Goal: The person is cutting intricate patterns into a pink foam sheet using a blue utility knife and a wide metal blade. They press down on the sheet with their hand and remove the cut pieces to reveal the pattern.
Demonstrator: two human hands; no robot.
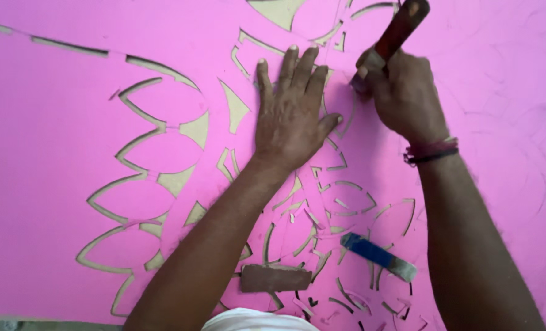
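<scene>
A large pink sheet [52, 153] covers the whole surface, with leaf and petal shapes cut through it. My left hand [291, 110] lies flat on the sheet, fingers spread, pressing it down beside the cut. My right hand [401, 92] grips a cutting tool with a red-brown wooden handle [401, 27]. Its tip meets the sheet just right of my left fingers. Red and dark bands circle my right wrist [431, 151].
A blue-handled blade tool [377, 252] lies on the sheet between my forearms. A brown rectangular block [274, 277] rests near the bottom edge. Thin pink offcuts are scattered around them. Pencil lines mark the uncut sheet at the right.
</scene>
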